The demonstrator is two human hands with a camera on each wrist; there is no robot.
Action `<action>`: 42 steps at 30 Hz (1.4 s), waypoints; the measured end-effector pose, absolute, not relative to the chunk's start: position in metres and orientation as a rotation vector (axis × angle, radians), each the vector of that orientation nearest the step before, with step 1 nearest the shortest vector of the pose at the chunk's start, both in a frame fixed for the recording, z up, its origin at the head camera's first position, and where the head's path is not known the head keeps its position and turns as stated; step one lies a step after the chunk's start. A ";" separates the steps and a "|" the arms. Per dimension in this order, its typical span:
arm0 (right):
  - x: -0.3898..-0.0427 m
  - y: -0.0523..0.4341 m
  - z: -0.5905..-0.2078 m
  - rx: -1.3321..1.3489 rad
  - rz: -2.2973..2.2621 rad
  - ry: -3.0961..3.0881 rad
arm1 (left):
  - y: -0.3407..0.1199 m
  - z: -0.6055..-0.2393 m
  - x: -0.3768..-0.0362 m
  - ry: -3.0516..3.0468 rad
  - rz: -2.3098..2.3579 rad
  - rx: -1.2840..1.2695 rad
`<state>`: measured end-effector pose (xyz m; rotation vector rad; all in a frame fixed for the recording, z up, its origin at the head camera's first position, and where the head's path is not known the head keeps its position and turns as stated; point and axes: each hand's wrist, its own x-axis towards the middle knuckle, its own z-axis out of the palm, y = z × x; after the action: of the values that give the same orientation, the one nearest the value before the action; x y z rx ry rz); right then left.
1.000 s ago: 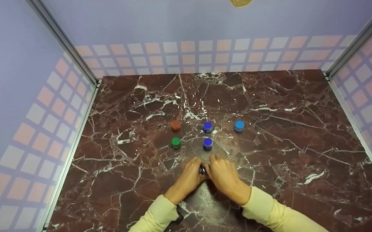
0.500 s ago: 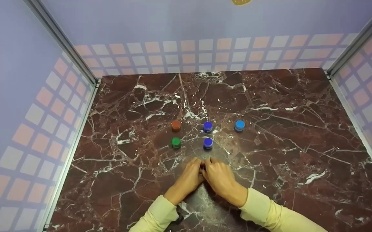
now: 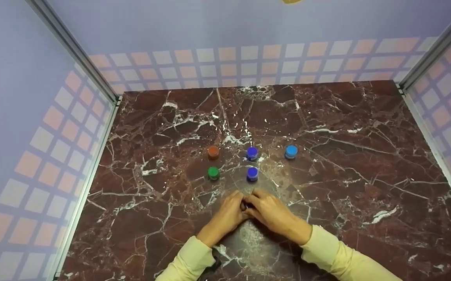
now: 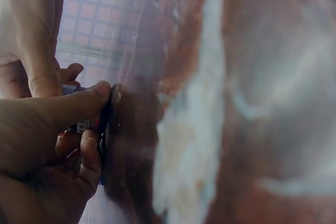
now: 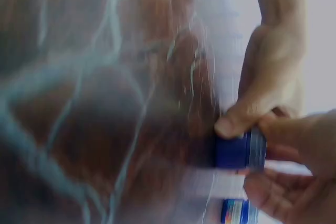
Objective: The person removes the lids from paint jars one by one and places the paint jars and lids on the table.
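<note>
My two hands meet at the near middle of the marble table (image 3: 366,156), around a small jar that is almost hidden in the head view. The right wrist view shows this blue-lidded jar (image 5: 239,150) standing on the table. My left hand (image 3: 233,205) pinches it with its thumb on top, and my right hand (image 3: 258,203) curls its fingers around it from the other side. In the left wrist view the left hand (image 4: 89,129) grips the jar (image 4: 86,125), with the right hand (image 4: 31,40) just behind.
Several small jars stand just beyond my hands: orange (image 3: 213,151), purple (image 3: 252,153), light blue (image 3: 291,151), green (image 3: 213,172) and a second purple one (image 3: 252,173). Lilac walls with a tile pattern close off the table on three sides.
Both hands have closed more tightly together over the jar, and the right wrist has swung a little outward. The jars on the table have not moved.
</note>
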<state>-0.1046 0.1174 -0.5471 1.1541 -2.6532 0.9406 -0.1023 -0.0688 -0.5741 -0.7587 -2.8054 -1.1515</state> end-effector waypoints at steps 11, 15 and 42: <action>-0.121 0.129 -0.541 1.573 0.680 -2.514 | -0.070 -0.573 -0.102 -2.838 -1.161 -0.757; -0.120 0.130 -0.540 1.591 0.544 -2.480 | -0.070 -0.572 -0.103 -2.850 -1.198 -0.740; -0.102 0.113 -0.544 0.535 1.084 -2.672 | -0.070 -0.574 -0.102 -2.810 -1.252 -0.753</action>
<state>-0.1018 0.1131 -0.5438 0.5346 -2.6720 1.0841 -0.1015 -0.0697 -0.5735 -0.7534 -2.8102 -1.2525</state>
